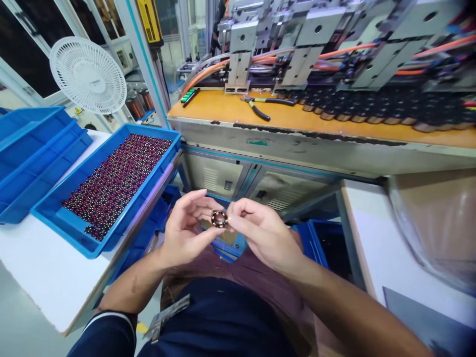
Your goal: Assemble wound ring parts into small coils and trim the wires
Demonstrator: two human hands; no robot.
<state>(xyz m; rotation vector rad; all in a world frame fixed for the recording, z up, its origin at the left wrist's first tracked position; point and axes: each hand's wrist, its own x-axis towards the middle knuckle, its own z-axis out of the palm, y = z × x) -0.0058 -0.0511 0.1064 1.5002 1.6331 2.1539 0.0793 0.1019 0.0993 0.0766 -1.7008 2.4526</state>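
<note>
The left hand (186,223) pinches a small dark, copper-toned ring (219,225) between thumb and fingers, its other fingers loosely curled. The right hand (267,238) pinches at the ring's right edge; its fingertips cover that spot, so I cannot tell whether they grip the rim itself or something sticking out of it. The ring is held up in front of the lap, its detail too small to read.

Just below, a blue container (230,254) shows only in part, mostly hidden by the hands and legs. To the right, a blue bin (314,243) is partly covered by the right arm, its dark inside hard to make out.

On the left, a blue tray (76,240) holds many small dark and reddish parts (119,178), too many to tell apart, on a white table (33,267) cut off by the frame. Farther left are stacked blue trays (33,168), also cut off, with a white fan (89,74) beyond.

On the far side, pliers (260,106) lie on an orange worktop (208,106). Behind them stands a machine (241,39) whose top is out of view; dark, copper-edged pieces (372,111) crowd to the right, blurring together
</note>
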